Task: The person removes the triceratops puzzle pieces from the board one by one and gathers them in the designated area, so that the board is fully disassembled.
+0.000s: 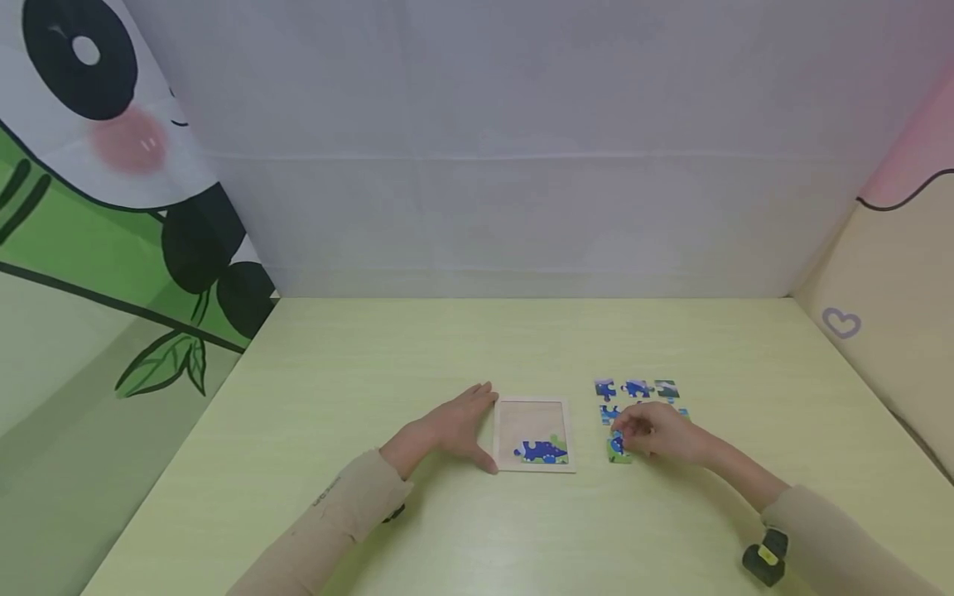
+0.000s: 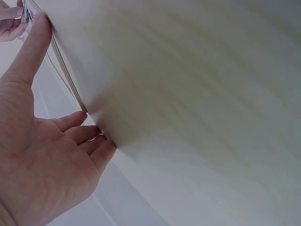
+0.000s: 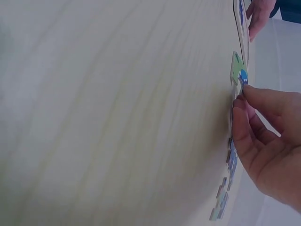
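A shallow wooden puzzle frame (image 1: 533, 471) lies on the table, with joined blue and green jigsaw pieces (image 1: 542, 452) along its lower right. My left hand (image 1: 462, 424) spans the frame's left side, thumb at the lower corner and fingertips at the upper one, its fingers fairly straight. To the right of the frame, my right hand (image 1: 659, 430) pinches a green and blue jigsaw piece (image 3: 237, 68) between thumb and forefinger. In the right wrist view the piece stands tilted up from the tabletop. My right hand partly covers the loose pieces behind it.
Several loose jigsaw pieces (image 1: 637, 388) lie in rows on the pale wooden table (image 1: 417, 348), beyond my right hand. A plain light cloth wall (image 1: 522, 215) rises at the table's far edge, with a printed panda panel (image 1: 134, 165) on the left.
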`<state>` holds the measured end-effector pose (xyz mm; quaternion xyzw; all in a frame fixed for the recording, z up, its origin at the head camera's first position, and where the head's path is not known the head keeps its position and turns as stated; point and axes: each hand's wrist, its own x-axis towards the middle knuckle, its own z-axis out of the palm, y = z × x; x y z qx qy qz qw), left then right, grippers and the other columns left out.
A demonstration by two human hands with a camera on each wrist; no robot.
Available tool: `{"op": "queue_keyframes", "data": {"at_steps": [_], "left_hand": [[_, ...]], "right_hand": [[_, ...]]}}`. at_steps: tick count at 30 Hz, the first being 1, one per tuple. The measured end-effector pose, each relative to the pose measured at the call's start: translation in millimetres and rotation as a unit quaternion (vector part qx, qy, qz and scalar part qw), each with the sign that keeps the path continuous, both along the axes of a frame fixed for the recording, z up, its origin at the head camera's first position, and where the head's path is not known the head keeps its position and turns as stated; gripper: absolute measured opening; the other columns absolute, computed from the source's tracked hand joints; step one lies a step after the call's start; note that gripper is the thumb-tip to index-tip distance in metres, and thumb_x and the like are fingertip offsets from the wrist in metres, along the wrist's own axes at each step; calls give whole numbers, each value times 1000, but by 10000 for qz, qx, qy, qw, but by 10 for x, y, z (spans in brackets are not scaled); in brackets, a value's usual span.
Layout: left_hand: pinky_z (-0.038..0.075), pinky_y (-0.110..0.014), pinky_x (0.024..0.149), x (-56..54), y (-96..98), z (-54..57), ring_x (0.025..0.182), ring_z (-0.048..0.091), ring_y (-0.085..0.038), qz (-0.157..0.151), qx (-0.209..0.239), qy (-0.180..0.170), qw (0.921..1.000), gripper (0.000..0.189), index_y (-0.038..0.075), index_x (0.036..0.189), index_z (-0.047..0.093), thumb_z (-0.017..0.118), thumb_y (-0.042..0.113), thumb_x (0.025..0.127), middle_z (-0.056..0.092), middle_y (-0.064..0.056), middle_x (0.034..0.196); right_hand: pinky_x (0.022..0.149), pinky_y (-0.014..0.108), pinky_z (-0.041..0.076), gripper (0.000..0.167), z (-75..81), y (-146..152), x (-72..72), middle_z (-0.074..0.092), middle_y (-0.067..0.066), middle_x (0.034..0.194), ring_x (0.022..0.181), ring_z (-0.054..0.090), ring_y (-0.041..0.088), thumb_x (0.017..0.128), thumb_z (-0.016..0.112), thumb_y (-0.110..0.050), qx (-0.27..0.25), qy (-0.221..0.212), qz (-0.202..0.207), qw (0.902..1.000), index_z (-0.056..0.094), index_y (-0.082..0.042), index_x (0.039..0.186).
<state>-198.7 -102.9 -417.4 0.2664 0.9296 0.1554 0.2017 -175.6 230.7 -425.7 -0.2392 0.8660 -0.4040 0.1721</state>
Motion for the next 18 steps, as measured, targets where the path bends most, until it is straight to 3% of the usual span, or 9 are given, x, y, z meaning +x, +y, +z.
{"op": "queue_keyframes", "data": {"at_steps": [6,18], "left_hand": [[19,-42,111,2,5,0,138,12,-29,12,30,-13,10000,108,3,142,24,81,46,60,16,-15,150],[18,-42,111,6,5,11,138,12,-29,45,-2,-30,10000,109,4,142,24,81,46,60,15,-15,150]], "right_hand": [[44,19,44,18,-7,2,-18,59,2,77,59,47,6,82,62,-1,15,107,-12,9999,64,2,100],[55,18,44,17,-16,-11,-30,59,-3,77,67,47,6,81,64,-1,278,456,22,9986,66,0,98]]}}
